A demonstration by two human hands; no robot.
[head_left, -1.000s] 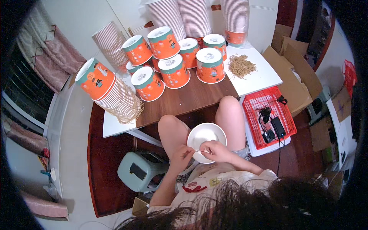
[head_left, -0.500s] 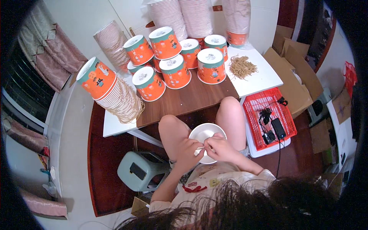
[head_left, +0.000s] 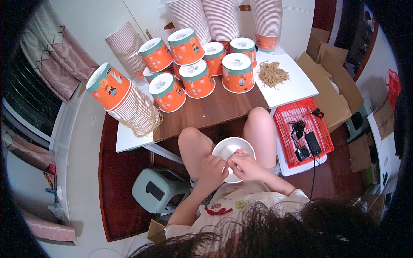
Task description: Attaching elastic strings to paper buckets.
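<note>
A white round tub point(head_left: 224, 148), its open mouth facing up, rests in my lap between my thighs. My left hand point(head_left: 213, 170) is closed in a pinch above the tub's near left side. Close against it, my right hand point(head_left: 245, 166) has its fingers bent and pressed together over the tub's opening. The fingertips meet at the middle; whatever they hold is too small or hidden to make out. On the table ahead stand several upside-down orange and green paper tubs point(head_left: 197, 81). A tangled heap of tan rubber bands point(head_left: 273, 74) lies to their right.
At the table's left, a leaning tub stack point(head_left: 131, 105) has many bands looped around it. Tall wrapped stacks point(head_left: 221, 21) stand behind. A red crate point(head_left: 301, 133) with cables and an adapter is at right, beside cardboard boxes point(head_left: 329, 90). A grey-green stool point(head_left: 157, 189) stands at left.
My hands have shifted slightly within the pinch, and the fingers of my left hand are curled more tightly. The tub in my lap stays in place.
</note>
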